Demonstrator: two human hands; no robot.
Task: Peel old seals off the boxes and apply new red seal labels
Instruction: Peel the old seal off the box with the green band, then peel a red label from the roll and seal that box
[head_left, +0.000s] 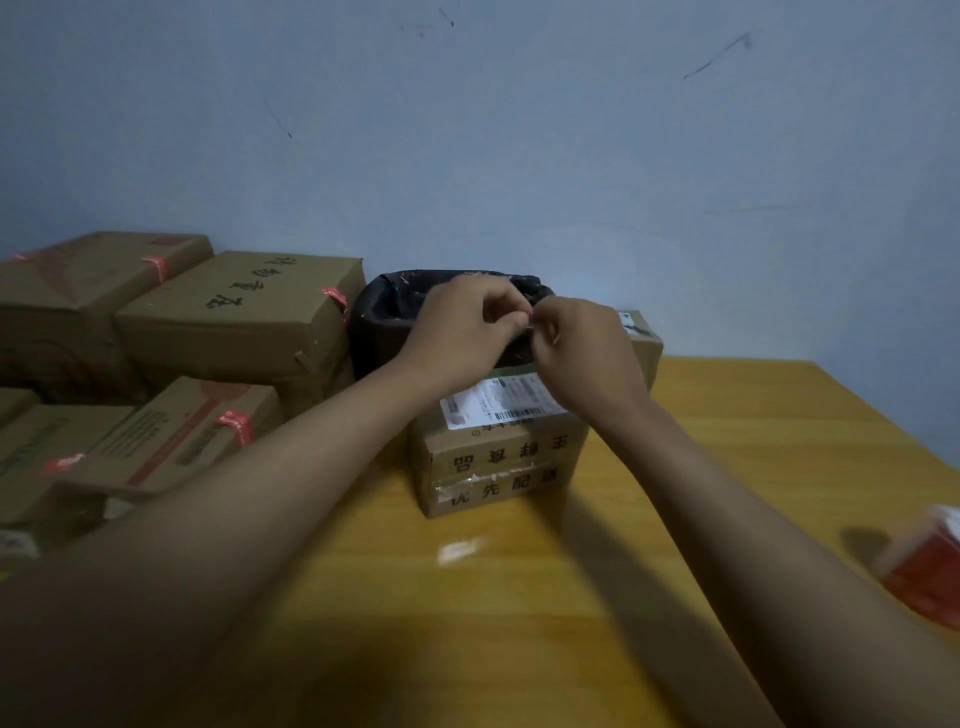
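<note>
A small cardboard box (501, 462) with a white shipping label and torn clear tape stands in the middle of the wooden table (727, 467). Above its far edge my left hand (462, 327) and my right hand (582, 348) meet, fingertips pinched together on a small clear scrap of peeled tape (531, 319), held over a bin lined with a black bag (395, 317). A roll of red seal labels (927, 566) lies at the right edge of the table.
Several cardboard boxes with red seals (236, 426) on their edges are stacked at the left. Another box (641, 338) stands behind my right hand. A blue-grey wall rises close behind the table.
</note>
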